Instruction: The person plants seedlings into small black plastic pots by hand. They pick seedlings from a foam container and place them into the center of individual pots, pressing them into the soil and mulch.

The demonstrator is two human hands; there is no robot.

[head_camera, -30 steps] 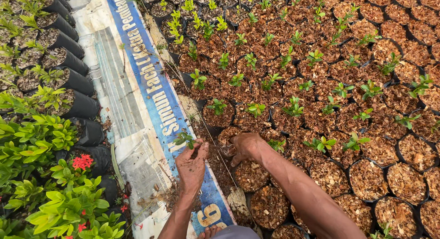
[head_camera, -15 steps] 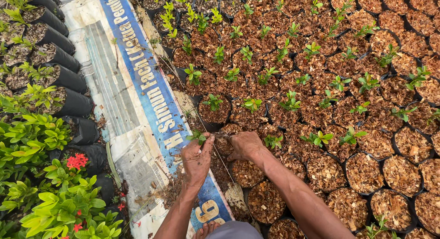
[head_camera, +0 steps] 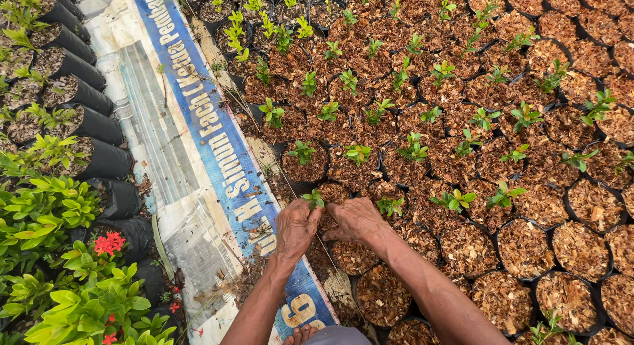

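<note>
My left hand pinches a small green seedling by its stem and holds it upright over a black nursery bag filled with brown wood chips. My right hand rests beside it, fingers pressed into the chips of the same bag, touching the left hand. Both forearms reach in from the bottom edge. The seedling's roots are hidden by my fingers.
Rows of black bags with brown chips and small seedlings fill the right side; bags near me hold chips only. A blue and white printed banner lies on the ground at left. Larger leafy potted plants with red flowers stand at far left.
My left hand carried the seedling to the right, from over the banner's edge to the bag by my right hand. The two hands have come together.
</note>
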